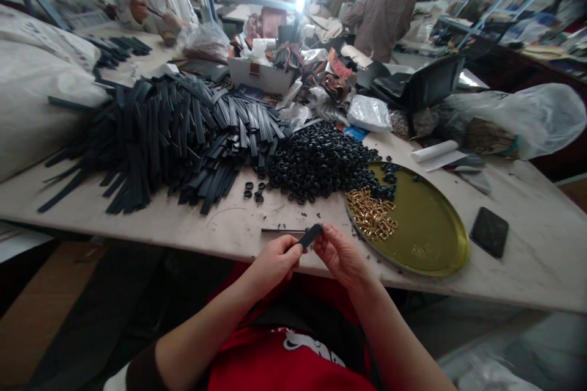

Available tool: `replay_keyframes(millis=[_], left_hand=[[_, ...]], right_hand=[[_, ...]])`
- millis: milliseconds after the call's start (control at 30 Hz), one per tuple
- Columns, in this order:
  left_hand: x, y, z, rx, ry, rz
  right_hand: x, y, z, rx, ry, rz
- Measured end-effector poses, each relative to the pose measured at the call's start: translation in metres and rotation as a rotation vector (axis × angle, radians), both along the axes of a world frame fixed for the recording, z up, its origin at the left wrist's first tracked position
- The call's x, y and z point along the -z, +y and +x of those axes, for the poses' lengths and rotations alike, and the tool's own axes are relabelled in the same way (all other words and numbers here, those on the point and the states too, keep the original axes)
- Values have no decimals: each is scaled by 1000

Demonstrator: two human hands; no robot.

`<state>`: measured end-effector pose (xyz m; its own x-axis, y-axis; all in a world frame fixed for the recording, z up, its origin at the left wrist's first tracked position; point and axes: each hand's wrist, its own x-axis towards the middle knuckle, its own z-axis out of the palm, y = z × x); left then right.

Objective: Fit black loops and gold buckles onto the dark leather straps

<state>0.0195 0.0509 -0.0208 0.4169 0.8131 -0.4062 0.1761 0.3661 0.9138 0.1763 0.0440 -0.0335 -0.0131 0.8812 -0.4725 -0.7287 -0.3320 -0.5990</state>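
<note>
Evidently the dark strip (310,236) is held taut or nearly so between the two hands, near the front edge of the table (229,237). The left hand (280,256) pinches its near end, thumb on top, and the right hand (342,253) closes its fingertips about the far end; how firmly either presses, one cannot tell. A slip seems the likeliest trouble: the strip looks narrow and smooth, so a slack pinch could let it twist or drop past the edge onto the red garment (275,363). The tray (435,214) sits near the right hand, and a careless knock against its rim might scatter the gold-coloured pieces (371,215) or mix them with the black loops (316,162) that spill over its upper left side. A thin dark rod (279,231), lying just beyond the left hand, could be nudged likewise. As for materials, the pile of strips (183,128) looks like leather or plastic, flat and faintly glossy, crossing at many angles; the loops are small, rounded and dull; the gold-coloured pieces are shiny open frames; the tray is smooth, yellowish and curved, against the table's pale, matte top.
</note>
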Motion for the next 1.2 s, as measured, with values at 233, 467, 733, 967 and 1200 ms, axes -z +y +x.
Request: replay_keyframes(millis=[233,467,733,967,1200], left_hand=[[0,7,7,99,63,-104],[-6,17,2,222,399,326],[-5,36,2,381,395,259],[-12,24,6,364,156,112],[-4,18,8,194,-74,-95]], right_hand=[[12,3,4,-53,-336,60],[18,4,10,-113,-772,128],[10,2,9,-187,-887,171],[7,1,3,-176,-678,115],[7,-10,-7,-200,-636,229]])
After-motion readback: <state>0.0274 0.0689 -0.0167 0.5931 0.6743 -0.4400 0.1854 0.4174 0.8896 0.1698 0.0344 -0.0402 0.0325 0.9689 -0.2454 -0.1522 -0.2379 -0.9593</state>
